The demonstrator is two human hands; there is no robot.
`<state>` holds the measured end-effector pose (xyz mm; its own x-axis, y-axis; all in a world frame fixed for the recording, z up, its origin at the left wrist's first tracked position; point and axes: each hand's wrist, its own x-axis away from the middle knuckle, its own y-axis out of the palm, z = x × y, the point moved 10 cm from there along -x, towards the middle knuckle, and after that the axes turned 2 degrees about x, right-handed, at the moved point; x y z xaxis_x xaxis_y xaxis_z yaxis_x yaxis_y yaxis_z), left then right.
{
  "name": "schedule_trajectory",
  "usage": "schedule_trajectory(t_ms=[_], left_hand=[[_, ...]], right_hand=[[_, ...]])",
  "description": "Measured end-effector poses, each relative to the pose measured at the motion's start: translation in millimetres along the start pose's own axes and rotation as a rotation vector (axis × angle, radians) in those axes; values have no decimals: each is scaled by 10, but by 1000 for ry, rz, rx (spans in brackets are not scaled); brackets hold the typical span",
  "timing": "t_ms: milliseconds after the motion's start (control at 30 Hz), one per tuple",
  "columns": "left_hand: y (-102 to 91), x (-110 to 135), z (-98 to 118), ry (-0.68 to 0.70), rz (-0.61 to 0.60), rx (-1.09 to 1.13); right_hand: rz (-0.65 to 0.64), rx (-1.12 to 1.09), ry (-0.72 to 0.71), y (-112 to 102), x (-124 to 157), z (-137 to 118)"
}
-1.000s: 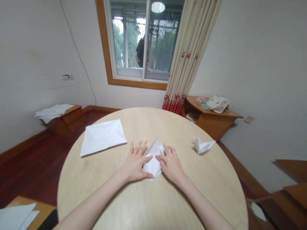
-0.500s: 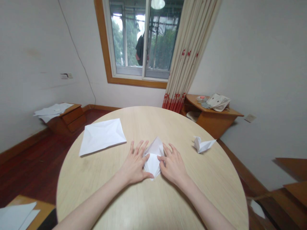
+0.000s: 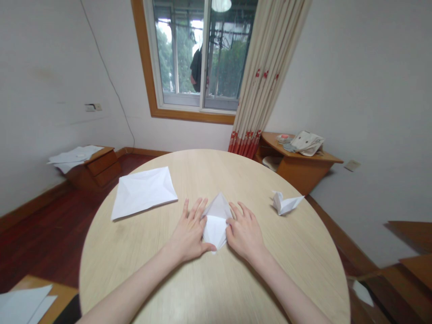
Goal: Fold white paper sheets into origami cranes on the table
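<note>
From here, the bare left hand [image 3: 191,233] and bare right hand [image 3: 246,230] partly hide the side edges of the pointed, folded white paper [image 3: 216,228]. The red-flowered cream fabric curtain [image 3: 265,81] runs up out of my sight.

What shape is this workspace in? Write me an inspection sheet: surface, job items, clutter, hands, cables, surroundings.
Surface: round table, pale wood-look top.
Job items: folded paper between the hands; large creased paper toward the left, bird-like paper figure toward the right.
Clutter: loose papers on the small cabinet; what looks like a bag on the corner desk.
Hands: left hand and right hand both touch the folded paper.
Cables: thin cord down the wall, away from the table.
Surroundings: window ahead, curtain beside it.
</note>
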<state>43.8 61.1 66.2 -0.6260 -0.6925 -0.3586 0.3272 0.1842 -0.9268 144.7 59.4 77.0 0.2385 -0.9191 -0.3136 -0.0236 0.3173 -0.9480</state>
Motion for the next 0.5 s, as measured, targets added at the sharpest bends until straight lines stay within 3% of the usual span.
schedule_trajectory(t_ms=[267,500], left_hand=[[86,42,-60,-39,-61,8],[117,62,-102,-188,-9,-5]], right_hand=[[-94,-63,6,31,-4,22],[-136,-78,-6,55,-10,49]])
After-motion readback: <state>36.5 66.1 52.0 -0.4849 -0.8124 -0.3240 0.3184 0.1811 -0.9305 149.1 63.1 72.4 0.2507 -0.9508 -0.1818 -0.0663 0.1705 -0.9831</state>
